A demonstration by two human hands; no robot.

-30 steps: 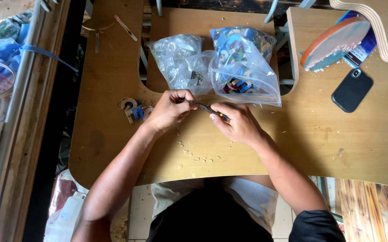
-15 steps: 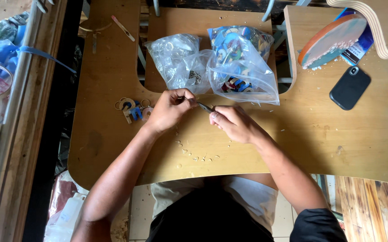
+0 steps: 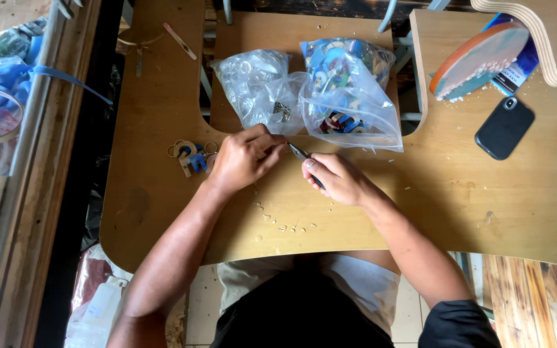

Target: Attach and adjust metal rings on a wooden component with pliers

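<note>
My right hand (image 3: 336, 179) grips small dark-handled pliers (image 3: 302, 154), whose tip points left toward my left hand (image 3: 243, 158). The fingers of my left hand are pinched on something small at the plier tip; it is too small to name. Both hands rest on the wooden table (image 3: 459, 206), just in front of two clear plastic bags. One bag (image 3: 256, 87) holds metal rings, the other bag (image 3: 349, 87) holds colourful flat pieces. A small pile of key rings with blue and wooden pieces (image 3: 190, 156) lies left of my left hand.
Small wood chips (image 3: 285, 222) are scattered before my hands. A black phone (image 3: 504, 127) lies at the right, beside a round disc (image 3: 478, 59) leaning on a curved plywood form. The table has a cut-out at the back centre. Blue plastic clutter sits far left.
The hands stay together at the same spot; the plier tip has shifted slightly against what my left fingers pinch. The view has moved a little.
</note>
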